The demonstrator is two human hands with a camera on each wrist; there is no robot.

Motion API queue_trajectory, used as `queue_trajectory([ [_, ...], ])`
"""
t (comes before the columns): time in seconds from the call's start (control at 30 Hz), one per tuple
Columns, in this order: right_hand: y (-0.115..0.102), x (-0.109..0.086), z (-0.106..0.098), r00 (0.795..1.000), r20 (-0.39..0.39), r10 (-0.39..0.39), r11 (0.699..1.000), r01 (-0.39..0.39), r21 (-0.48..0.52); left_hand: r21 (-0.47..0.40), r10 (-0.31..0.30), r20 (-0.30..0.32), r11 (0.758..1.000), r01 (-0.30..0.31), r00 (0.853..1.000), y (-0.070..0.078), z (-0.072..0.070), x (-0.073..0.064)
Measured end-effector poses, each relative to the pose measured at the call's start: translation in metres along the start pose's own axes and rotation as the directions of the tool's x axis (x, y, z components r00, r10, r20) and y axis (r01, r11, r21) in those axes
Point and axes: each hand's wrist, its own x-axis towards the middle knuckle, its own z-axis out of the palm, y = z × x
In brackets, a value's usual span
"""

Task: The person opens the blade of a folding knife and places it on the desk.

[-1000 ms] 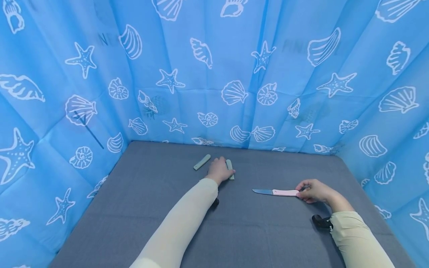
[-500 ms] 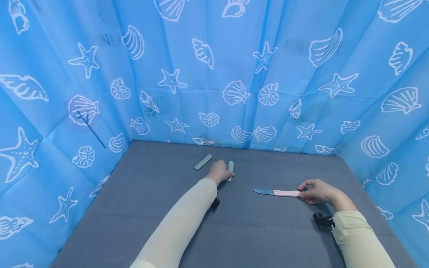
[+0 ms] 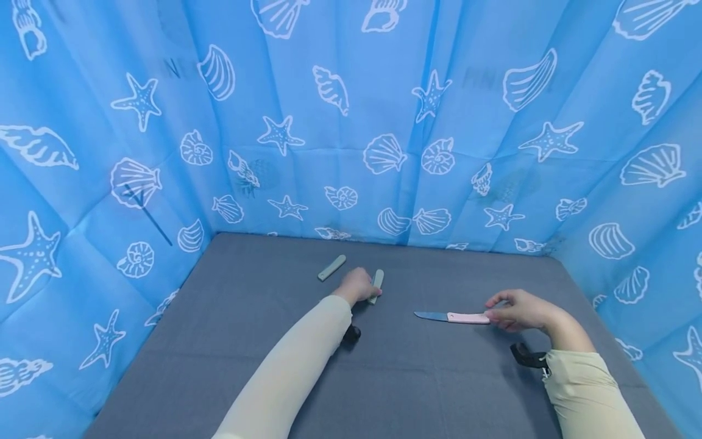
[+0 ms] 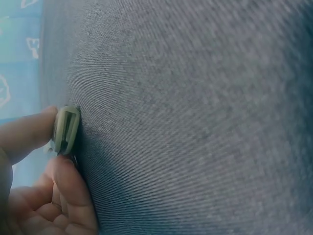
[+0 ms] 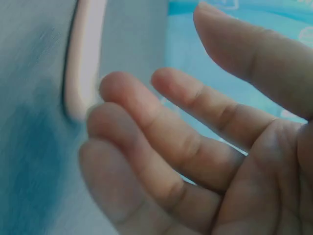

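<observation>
My left hand (image 3: 354,285) pinches a folded knife with a pale green handle (image 3: 378,278) between thumb and fingers. In the left wrist view, the slotted end of that green handle (image 4: 66,128) faces the camera, close over the grey cloth. Over to the right, an unfolded knife with a pink handle (image 3: 467,318) lies with its blade pointing left. My right hand (image 3: 518,310) is at the handle's right end, fingers spread and slightly bent. The right wrist view has the fingertips beside the pink handle's end (image 5: 82,98), with nothing gripped.
A second pale green folded knife (image 3: 331,268) lies left of the left hand. Grey cloth (image 3: 417,384) covers the table. Blue curtains (image 3: 351,122) with white shell prints enclose the back and both sides. Black straps sit at both wrists.
The left hand has drawn the green folded knife slightly toward the near side. My right hand's fingers have lifted a little at the pink handle; that knife stays in place.
</observation>
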Motion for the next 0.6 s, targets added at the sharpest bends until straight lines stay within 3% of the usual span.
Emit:
queue_trajectory([
  [0.13,-0.016,-0.006,0.006,1.0,-0.014,-0.017,1.0,0.017,-0.015,-0.033,0.008,0.013,0.999,-0.007,1.0,-0.004,0.002,0.001],
  [0.4,-0.037,-0.009,0.017,0.995,-0.078,-0.063,0.998,0.061,-0.027,-0.093,0.013,-0.025,0.996,-0.015,1.0,-0.014,0.011,0.002],
  [0.6,-0.046,0.004,0.034,0.971,-0.179,-0.16,0.985,0.168,0.029,-0.071,0.009,-0.025,0.997,-0.011,1.0,-0.015,0.014,-0.002],
])
